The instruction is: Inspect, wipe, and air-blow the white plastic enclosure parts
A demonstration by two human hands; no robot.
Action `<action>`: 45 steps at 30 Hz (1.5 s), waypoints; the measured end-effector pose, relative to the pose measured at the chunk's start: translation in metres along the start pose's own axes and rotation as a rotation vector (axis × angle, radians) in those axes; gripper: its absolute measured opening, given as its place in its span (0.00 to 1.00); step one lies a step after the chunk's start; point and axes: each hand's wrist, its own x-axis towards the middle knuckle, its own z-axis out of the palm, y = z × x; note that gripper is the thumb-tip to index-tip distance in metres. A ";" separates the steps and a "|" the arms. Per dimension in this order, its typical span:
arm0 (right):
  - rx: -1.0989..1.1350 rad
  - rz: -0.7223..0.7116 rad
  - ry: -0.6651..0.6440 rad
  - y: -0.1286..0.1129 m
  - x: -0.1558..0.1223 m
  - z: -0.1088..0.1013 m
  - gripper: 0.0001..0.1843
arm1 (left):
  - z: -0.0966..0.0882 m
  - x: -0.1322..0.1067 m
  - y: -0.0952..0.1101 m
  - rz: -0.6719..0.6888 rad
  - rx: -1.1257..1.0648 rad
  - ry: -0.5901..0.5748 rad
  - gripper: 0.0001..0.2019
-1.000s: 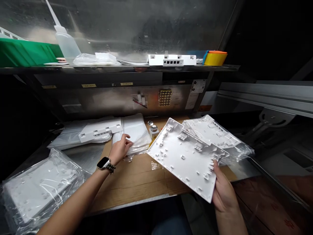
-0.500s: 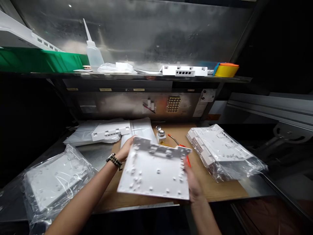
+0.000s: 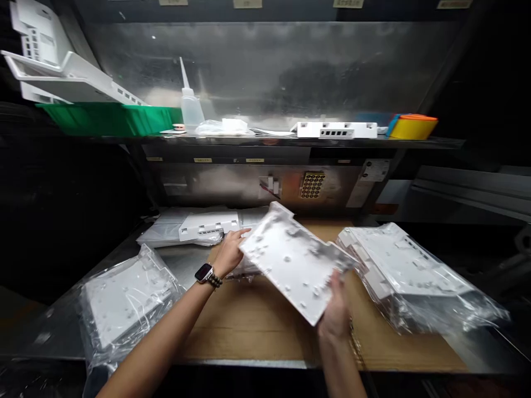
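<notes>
My right hand grips the near corner of a white plastic panel, held tilted above the cardboard sheet on the bench. My left hand, with a watch and bead bracelet on the wrist, reaches to the panel's left edge; its fingers touch that edge and the clear bags lying behind it. I cannot tell whether the left hand grips the panel or a bag.
A bagged stack of white panels lies at the right, another bagged stack at the left. A white housing rests on bags at the back. The upper shelf holds a green bin, squeeze bottle, white housing and yellow container.
My right hand has carried the panel from the right side to the middle of the bench and turned it. My left hand has stayed at the bags and now meets the panel's left edge.
</notes>
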 end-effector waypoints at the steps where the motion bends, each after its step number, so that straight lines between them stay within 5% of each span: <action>1: 0.009 -0.103 0.180 -0.008 -0.004 -0.007 0.37 | 0.000 0.001 0.000 0.052 0.024 -0.028 0.12; 3: -0.010 -0.285 0.463 -0.021 -0.016 -0.019 0.38 | 0.001 0.005 -0.002 0.113 0.065 -0.070 0.05; 5: -0.042 -0.382 0.558 -0.025 -0.031 -0.027 0.38 | 0.003 0.008 -0.002 0.133 0.095 -0.101 0.06; 10: -0.213 -0.453 0.462 -0.003 -0.053 -0.043 0.36 | 0.010 -0.002 0.006 0.183 0.098 -0.132 0.05; 13: -0.271 -0.448 0.425 0.010 -0.054 -0.049 0.36 | 0.016 -0.015 0.007 0.218 0.095 -0.149 0.13; 20: -0.314 -0.439 0.494 0.009 -0.052 -0.060 0.38 | 0.040 -0.035 -0.008 0.237 0.001 -0.204 0.12; 28: -0.146 -0.333 0.662 -0.012 -0.042 -0.058 0.39 | 0.048 -0.004 -0.024 0.045 -0.426 -0.056 0.12; 34: -0.246 -0.357 0.501 -0.002 -0.035 -0.066 0.34 | 0.043 0.020 -0.026 0.047 -0.520 -0.122 0.11; 42: -0.668 -0.577 0.141 0.015 -0.035 -0.048 0.28 | 0.075 0.010 -0.025 0.105 -0.324 -0.186 0.11; 45: -0.794 -0.648 0.081 0.015 -0.034 -0.039 0.29 | 0.074 0.007 -0.021 0.153 -0.221 -0.182 0.11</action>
